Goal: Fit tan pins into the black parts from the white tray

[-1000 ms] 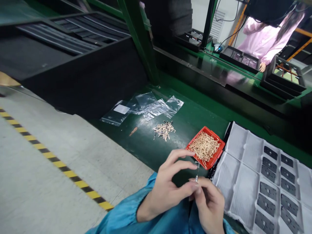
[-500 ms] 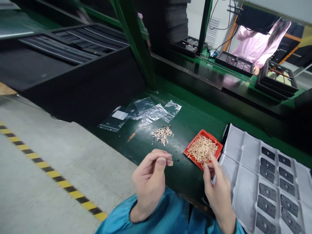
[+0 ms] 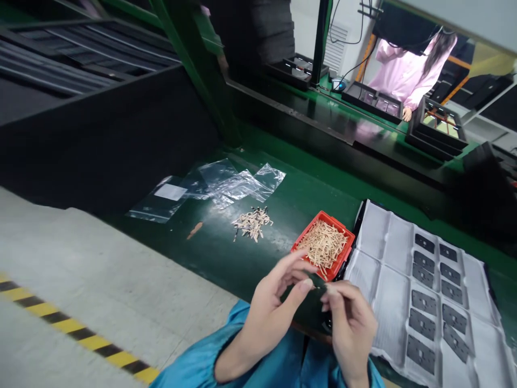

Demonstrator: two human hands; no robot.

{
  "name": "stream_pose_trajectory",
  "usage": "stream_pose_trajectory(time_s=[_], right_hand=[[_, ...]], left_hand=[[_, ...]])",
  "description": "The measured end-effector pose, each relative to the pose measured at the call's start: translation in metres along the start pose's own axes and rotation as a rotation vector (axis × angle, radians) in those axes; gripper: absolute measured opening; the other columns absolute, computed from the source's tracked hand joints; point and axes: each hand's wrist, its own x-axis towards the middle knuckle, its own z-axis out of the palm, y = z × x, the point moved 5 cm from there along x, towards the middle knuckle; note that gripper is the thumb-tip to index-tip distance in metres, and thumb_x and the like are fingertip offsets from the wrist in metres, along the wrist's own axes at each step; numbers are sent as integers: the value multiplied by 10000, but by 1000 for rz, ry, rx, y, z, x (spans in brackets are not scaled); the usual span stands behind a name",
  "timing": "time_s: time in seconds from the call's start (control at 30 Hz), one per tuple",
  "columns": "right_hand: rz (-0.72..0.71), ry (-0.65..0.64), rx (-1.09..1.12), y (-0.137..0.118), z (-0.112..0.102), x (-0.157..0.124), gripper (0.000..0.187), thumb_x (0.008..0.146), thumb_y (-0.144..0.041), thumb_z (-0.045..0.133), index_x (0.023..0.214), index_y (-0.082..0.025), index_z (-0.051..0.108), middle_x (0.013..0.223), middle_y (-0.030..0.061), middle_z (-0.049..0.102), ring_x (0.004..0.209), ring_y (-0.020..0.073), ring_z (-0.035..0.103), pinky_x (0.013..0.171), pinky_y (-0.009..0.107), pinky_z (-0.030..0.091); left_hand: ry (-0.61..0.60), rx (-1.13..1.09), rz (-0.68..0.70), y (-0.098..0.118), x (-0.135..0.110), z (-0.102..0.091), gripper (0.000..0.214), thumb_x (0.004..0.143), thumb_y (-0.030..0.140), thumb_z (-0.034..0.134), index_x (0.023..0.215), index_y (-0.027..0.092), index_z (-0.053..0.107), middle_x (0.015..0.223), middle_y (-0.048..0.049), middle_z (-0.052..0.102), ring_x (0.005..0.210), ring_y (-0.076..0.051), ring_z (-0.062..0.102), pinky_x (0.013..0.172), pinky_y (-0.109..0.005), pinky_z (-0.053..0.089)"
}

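My left hand and my right hand meet just in front of a small red tray heaped with thin tan strips. Both hands are pinched, fingertips almost touching, on a tiny piece between them that is too small to name. Blue sleeves cover both forearms. A loose pile of tan strips lies on the green bench to the left of the tray.
A white moulded tray holding several dark flat parts lies right of the red tray. Clear plastic bags lie further back. A person in pink works at the far bench. The grey floor carries a yellow-black stripe.
The hands were apart half a second ago, the right one by the red tray; now they have come together again below it. The view has shifted to the right.
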Motion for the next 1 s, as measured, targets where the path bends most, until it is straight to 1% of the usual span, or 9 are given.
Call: stream_pose_trajectory(time_s=[0.1, 0.2, 0.3, 0.4, 0.5, 0.67, 0.77, 0.9, 1.0], right_hand=[[9, 245, -162, 5, -66, 9, 214, 989, -336, 670, 1166, -227, 716, 931, 47, 769, 801, 159, 727, 774, 287, 587], [132, 395, -548, 22, -155, 4, 781, 908, -553, 700, 1565, -226, 433, 1228, 151, 740, 1066, 302, 719, 857, 435, 574], [208, 322, -956, 52, -226, -23, 1068, 825, -707, 661, 1660, -184, 247, 1286, 198, 725, 1130, 437, 680, 853, 557, 545], [230, 119, -1038, 87, -252, -62, 962, 904, -649, 553, 1670, -169, 226, 1239, 167, 757, 1181, 460, 649, 937, 602, 504], [227, 111, -1025, 99, -253, -91, 802, 942, -576, 520, 1628, -195, 351, 1130, 137, 773, 1084, 413, 656, 939, 580, 496], [311, 296, -1004, 78, -255, -96, 800, 883, -690, 579, 1534, -229, 520, 858, 79, 713, 766, 307, 631, 802, 510, 521], [366, 442, -821, 58, -245, -82, 917, 765, -705, 738, 1533, -250, 527, 909, 70, 718, 723, 261, 643, 758, 457, 547], [333, 438, -346, 43, -173, -47, 899, 749, -544, 860, 1519, -229, 518, 972, 56, 713, 867, 236, 708, 817, 388, 603], [264, 292, -30, 37, -91, -22, 824, 835, -408, 833, 1542, -261, 437, 975, 25, 676, 873, 186, 720, 807, 329, 623]], left_hand=[[5, -34, -53, -6, 0, -3, 499, 1021, 331, 649, 1488, 206, 527, 1164, -116, 761, 852, -173, 758, 826, -282, 640], [3, 17, -84, -10, 0, -7, 411, 1032, 359, 632, 1399, 183, 578, 1111, -106, 766, 898, -174, 755, 843, -264, 634], [3, 52, -102, -13, 1, -8, 357, 1036, 357, 623, 1349, 189, 593, 1086, -90, 770, 899, -172, 762, 855, -269, 636], [16, 66, -107, -13, 1, -4, 321, 1030, 337, 629, 1318, 198, 602, 1066, -78, 773, 862, -170, 770, 834, -277, 637], [19, 58, -92, -11, 2, 2, 289, 1022, 311, 636, 1288, 201, 612, 1035, -68, 775, 834, -168, 768, 812, -281, 638], [-16, 48, -51, -5, 2, 8, 263, 1019, 283, 624, 1270, 204, 623, 1010, -65, 776, 826, -176, 758, 801, -293, 635], [-190, 83, -114, -12, 3, 18, 270, 1002, 309, 647, 1256, 219, 662, 1073, -89, 782, 909, -208, 760, 846, -331, 624], [-482, -68, -341, -32, -3, 51, 388, 890, 330, 782, 1249, 212, 693, 1239, -128, 752, 1163, -277, 710, 939, -382, 593], [-407, -328, -512, -44, -4, 70, 415, 781, 366, 883, 1107, 164, 723, 1165, -126, 766, 1147, -272, 705, 970, -362, 554]])
